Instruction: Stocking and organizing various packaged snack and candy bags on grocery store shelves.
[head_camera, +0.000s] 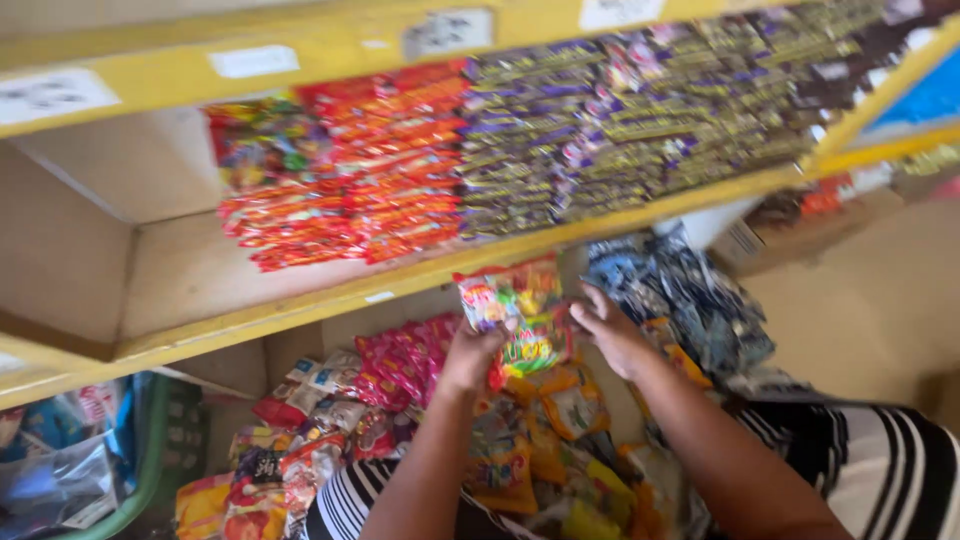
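Snack packets (515, 315), bright and crinkly, are held up in a small bunch just below the yellow shelf edge (330, 295). The person's left hand (475, 352) is clenched around the bunch from below; the right hand (612, 335) touches its side, fingers spread, grip unclear. They look light, soft and slippery, best pinched at the sealed edges. Beneath lie more loose packets (540, 440); red wrappers (370, 165) and purple wrappers (620, 120) fill the shelf above.

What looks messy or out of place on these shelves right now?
The lower shelf's snack packets lie in a loose, overlapping heap, unlike the neat red and purple rows above. Both hands hold one colourful packet.
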